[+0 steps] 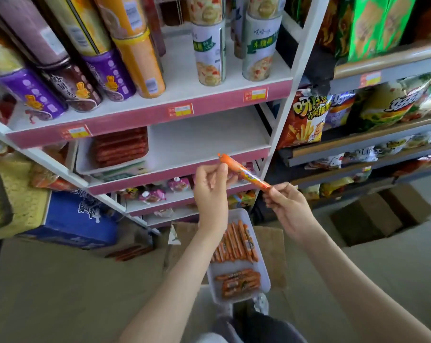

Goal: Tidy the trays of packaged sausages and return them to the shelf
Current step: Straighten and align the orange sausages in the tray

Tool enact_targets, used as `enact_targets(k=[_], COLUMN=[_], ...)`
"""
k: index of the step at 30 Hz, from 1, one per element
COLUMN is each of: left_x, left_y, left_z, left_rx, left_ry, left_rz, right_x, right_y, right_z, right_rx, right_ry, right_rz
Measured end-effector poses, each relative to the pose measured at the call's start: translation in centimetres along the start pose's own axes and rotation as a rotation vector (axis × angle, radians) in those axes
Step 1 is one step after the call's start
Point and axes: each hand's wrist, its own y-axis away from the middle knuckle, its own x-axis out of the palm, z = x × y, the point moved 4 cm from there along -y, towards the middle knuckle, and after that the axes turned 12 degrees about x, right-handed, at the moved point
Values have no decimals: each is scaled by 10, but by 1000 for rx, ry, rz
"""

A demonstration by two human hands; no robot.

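Holding what, in front of the store shelves?

You hold one orange packaged sausage [244, 173] tilted in the air. Your left hand [213, 186] curls its fingers round the upper end, and your right hand [287, 206] pinches the lower end.

And the trays?

One white tray [237, 215] lies below your forearms on brown cardboard [273, 243]. It carries two groups of orange sausages [236, 243] with a strip of tray showing between them. A second tray [84, 162] sits at the left of the pink-edged shelf [204, 142], loaded with dark red sausages [121, 147].

Anything loose?

A few dark red sticks [132, 252] lie on the floor, near a blue carton [78, 219].
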Motion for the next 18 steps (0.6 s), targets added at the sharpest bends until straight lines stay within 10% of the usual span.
enact_targets(k=[12, 18], left_x=[-62, -102], left_y=[74, 113], left_z=[291, 361], left_rx=[-544, -823], left_ry=[-465, -206], left_rz=[171, -28], right_x=[-67, -83], right_y=[-107, -124], right_z=[-217, -302], right_rx=[317, 342], right_ry=[477, 527], right_rz=[-118, -97])
